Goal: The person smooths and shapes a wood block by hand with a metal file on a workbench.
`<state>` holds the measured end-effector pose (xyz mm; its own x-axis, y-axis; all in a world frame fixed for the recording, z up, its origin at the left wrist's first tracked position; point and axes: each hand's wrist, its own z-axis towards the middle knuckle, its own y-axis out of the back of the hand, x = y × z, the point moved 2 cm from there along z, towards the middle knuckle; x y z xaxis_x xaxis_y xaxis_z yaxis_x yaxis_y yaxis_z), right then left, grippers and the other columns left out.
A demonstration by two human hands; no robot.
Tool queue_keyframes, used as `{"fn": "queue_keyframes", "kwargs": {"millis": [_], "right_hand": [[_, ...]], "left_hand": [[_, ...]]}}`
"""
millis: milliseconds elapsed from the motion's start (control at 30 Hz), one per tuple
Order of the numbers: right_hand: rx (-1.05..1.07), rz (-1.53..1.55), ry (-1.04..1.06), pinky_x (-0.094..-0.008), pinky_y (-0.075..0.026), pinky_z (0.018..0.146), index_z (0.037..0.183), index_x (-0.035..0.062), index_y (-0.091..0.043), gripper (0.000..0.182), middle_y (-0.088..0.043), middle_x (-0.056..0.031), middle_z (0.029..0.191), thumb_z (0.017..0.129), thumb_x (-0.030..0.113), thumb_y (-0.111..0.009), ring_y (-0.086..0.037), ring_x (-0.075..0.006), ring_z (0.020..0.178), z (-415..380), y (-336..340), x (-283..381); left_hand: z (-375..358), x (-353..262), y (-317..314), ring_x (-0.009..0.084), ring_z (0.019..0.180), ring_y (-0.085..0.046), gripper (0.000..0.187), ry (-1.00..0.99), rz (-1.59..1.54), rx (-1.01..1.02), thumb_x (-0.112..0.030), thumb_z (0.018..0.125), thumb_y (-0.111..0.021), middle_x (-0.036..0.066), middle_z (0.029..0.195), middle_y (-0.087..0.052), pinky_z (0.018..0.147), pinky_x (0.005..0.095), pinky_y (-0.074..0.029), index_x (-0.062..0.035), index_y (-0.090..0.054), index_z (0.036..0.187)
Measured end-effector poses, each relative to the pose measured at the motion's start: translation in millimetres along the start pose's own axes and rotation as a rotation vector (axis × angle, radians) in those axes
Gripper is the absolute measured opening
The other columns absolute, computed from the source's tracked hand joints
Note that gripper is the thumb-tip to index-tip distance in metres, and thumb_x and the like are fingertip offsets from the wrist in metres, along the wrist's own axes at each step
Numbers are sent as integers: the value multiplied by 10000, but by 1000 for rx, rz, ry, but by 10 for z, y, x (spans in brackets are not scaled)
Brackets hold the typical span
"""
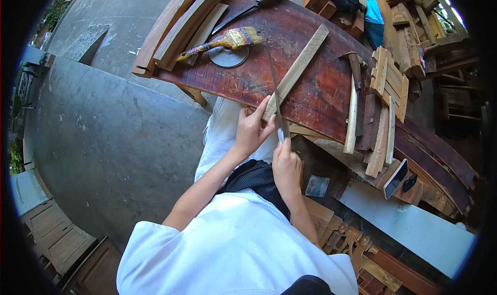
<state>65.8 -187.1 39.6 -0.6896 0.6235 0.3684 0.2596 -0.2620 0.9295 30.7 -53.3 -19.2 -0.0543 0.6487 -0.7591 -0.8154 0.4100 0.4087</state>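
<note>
A pale wooden strip (299, 65) marked with pencil lines lies slantwise on the worn red-brown table, its near end at the table's front edge. My left hand (252, 128) grips that near end, thumb and fingers pressed around its side. In my right hand (287, 163), closed just below the table edge, is a long thin-bladed tool (274, 80). Its narrow grey blade points away from me and crosses the strip right beside my left fingertips. The grip is mostly hidden inside my fist.
On the table (316, 101) lie a paintbrush (228, 41), a round metal disc (229, 57), a dark-handled file (248, 9) and curved wood pieces (189, 23) at left. A hammer (354, 70) and wood offcuts (380, 134) are at right, near a phone (396, 179).
</note>
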Motion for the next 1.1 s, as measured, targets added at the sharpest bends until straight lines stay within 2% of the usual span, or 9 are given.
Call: {"fn": "queue_keyframes", "kwargs": {"millis": [67, 233, 400, 700, 900, 967, 1100], "right_hand": [[44, -30, -33, -524, -514, 581, 968, 5, -494, 124, -592, -239, 582, 985, 123, -525, -639, -431, 610, -49, 22, -21], [-21, 46, 20, -551, -497, 580, 967, 11, -493, 116, -591, -240, 585, 975, 118, -535, -623, -444, 600, 216, -29, 24], [18, -36, -13, -535, -501, 583, 983, 7, -494, 117, -597, -238, 591, 971, 114, -539, -627, -439, 609, 14, -10, -14], [-30, 52, 39, -537, -499, 581, 975, 3, -493, 117, -592, -240, 583, 970, 110, -540, -626, -438, 599, 172, -61, 3], [15, 32, -41, -544, -497, 589, 964, -1, -489, 121, -581, -242, 572, 974, 109, -537, -634, -435, 608, 104, -28, 2], [-28, 108, 11, -573, -473, 555, 999, 13, -487, 172, -609, -271, 650, 1028, 182, -468, -625, -468, 628, 274, -129, -21], [-28, 109, 9, -572, -475, 558, 1000, 14, -487, 165, -610, -273, 650, 1026, 176, -471, -624, -472, 628, 187, -91, 8]], "left_hand": [[6, 2, -14, 203, 528, -496, 650, 6, -5, -23, -152, 823, -748, 54, 611, -573, 786, 347, -391, -15, -523, 1417], [0, 34, -1, 199, 523, -508, 640, -11, -19, -6, -148, 826, -741, 54, 608, -582, 788, 353, -396, -17, -526, 1415], [16, 26, 5, 209, 536, -505, 647, -23, 8, -11, -159, 824, -743, 57, 624, -596, 787, 353, -392, -16, -525, 1416], [1, 52, 8, 214, 544, -501, 664, -20, 15, 24, -160, 817, -750, 65, 650, -607, 772, 350, -388, -20, -516, 1423], [-15, 45, -13, 220, 538, -484, 663, -18, -9, 5, -173, 813, -761, 63, 619, -572, 760, 349, -389, -20, -527, 1415], [-9, 57, -15, 217, 537, -483, 655, -26, -23, -10, -173, 813, -760, 59, 607, -565, 760, 351, -390, -19, -535, 1409], [9, 44, 11, 217, 536, -480, 649, -35, 6, -6, -172, 814, -758, 58, 605, -565, 757, 350, -390, -17, -539, 1406]]}}
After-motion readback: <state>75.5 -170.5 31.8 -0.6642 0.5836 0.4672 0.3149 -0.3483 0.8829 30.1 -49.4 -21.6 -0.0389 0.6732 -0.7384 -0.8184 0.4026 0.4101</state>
